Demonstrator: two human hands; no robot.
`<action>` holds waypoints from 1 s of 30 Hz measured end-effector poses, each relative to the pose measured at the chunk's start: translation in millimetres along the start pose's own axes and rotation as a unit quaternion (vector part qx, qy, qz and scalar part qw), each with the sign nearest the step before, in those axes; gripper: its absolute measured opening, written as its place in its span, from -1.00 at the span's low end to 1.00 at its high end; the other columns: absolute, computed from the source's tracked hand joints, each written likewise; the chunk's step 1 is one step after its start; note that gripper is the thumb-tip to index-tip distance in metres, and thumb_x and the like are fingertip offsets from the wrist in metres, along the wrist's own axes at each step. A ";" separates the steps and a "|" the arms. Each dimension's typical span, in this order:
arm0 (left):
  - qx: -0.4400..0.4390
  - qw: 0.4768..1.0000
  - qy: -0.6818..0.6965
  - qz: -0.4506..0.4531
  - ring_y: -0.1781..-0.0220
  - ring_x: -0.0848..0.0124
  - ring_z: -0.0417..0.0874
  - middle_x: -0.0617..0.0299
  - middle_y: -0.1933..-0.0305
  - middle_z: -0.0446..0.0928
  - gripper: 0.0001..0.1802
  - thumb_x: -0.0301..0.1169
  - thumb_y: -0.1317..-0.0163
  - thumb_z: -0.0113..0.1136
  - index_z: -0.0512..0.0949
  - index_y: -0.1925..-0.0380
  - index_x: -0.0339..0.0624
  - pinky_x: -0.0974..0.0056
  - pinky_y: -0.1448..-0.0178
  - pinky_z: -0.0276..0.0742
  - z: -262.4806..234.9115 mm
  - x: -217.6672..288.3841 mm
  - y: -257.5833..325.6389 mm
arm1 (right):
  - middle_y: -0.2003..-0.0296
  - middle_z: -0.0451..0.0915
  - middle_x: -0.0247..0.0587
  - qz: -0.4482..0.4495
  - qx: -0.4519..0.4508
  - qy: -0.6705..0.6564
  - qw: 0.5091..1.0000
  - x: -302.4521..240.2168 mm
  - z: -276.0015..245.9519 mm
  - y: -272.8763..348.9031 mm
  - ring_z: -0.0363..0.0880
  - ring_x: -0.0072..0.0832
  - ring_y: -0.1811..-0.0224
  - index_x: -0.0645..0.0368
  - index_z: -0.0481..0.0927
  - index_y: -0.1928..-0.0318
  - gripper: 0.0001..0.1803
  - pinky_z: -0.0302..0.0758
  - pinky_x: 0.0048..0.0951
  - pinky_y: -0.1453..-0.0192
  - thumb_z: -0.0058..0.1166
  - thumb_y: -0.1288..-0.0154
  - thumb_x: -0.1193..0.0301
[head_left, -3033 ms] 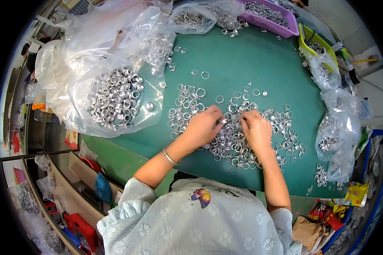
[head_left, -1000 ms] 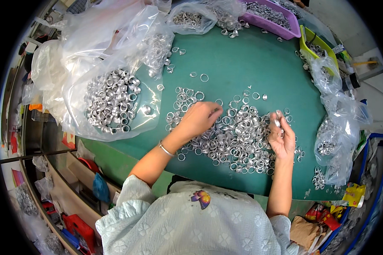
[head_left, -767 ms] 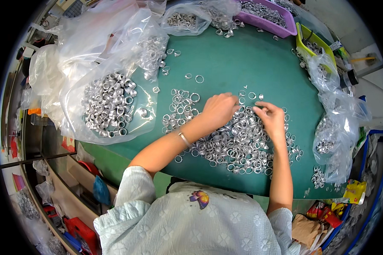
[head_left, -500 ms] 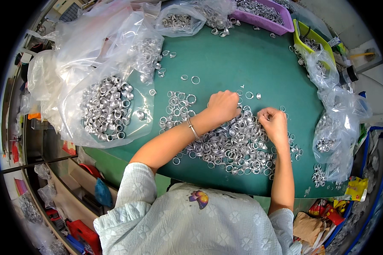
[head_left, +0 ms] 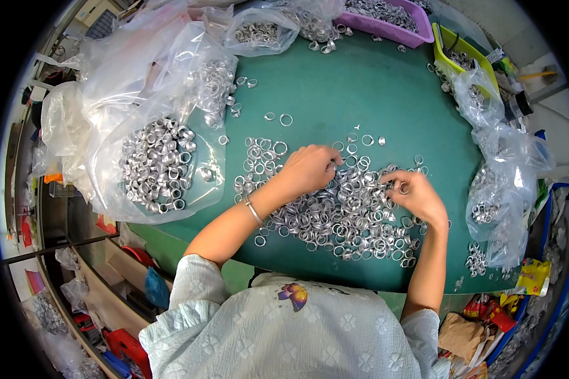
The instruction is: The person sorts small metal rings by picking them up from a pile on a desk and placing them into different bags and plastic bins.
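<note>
A heap of silver metal rings (head_left: 354, 221) spreads over the green tabletop in front of me. At its upper left edge, my left hand (head_left: 311, 169) is bent down with its fingers curled together; whatever lies at the fingertips is too small to make out. On the upper right of the heap, my right hand (head_left: 417, 197) has thumb and fingers bent round a silver ring (head_left: 404, 187). To the left of my left hand lies a looser group of rings (head_left: 259, 155). A few single rings (head_left: 368, 139) are scattered beyond the heap.
A clear plastic bag (head_left: 199, 174) with many rings lies open at the left. Along the far edge stand a purple basket (head_left: 417, 38) and a yellow-green basket (head_left: 446, 60), both holding metal parts. More plastic bags (head_left: 506, 221) line the right edge, beside a small ring cluster (head_left: 476, 258).
My left hand has moved left and slightly nearer to me. My right hand has shifted a little right and nearer, its fingers now curled over the heap's right part.
</note>
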State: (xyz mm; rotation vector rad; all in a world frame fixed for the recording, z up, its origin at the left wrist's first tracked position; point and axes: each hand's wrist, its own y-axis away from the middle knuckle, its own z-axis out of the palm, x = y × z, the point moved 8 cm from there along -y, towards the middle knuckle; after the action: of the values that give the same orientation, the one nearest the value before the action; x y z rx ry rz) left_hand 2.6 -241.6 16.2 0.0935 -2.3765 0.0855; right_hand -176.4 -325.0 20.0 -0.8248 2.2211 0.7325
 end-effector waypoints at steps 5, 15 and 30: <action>-0.004 0.999 -0.011 -0.031 0.47 0.09 0.59 0.05 0.55 0.56 -0.84 -0.40 -0.06 0.14 0.61 0.35 -0.16 0.14 0.36 0.48 5.7 2.5 -6.1 | 0.63 0.53 -0.21 -0.020 0.144 0.103 0.984 -21.4 -3.8 -32.3 0.51 -0.32 0.56 0.15 0.64 0.35 -0.87 0.41 -0.32 0.42 0.11 -0.03 0.49; -0.053 0.991 -0.122 0.029 0.43 0.08 0.61 0.07 0.54 0.58 -0.87 -0.35 -0.02 0.24 0.63 0.42 -0.11 0.07 0.34 0.51 30.9 20.7 -9.1 | 0.58 0.47 -0.33 -0.037 0.086 -0.316 0.944 25.8 -10.7 -22.0 0.33 -0.64 0.66 0.27 0.57 0.29 -0.86 0.20 -0.64 0.65 0.03 -0.11 0.55; -0.007 0.997 -0.034 0.073 0.53 0.10 0.54 0.12 0.60 0.52 -0.95 -0.47 0.01 0.18 0.57 0.48 -0.14 0.12 0.43 0.44 24.5 32.5 8.2 | 0.52 0.40 -0.40 0.098 0.120 -0.382 0.911 50.4 -1.4 67.9 0.10 -0.79 0.73 0.21 0.42 -0.15 -0.64 -0.01 -0.71 0.69 -0.11 -0.35 0.48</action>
State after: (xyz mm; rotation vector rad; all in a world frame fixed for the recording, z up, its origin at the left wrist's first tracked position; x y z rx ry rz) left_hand -38.4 -237.1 20.8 -0.0853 -2.4486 0.1359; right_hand -255.2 -299.8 2.6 -0.1331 1.6313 0.6969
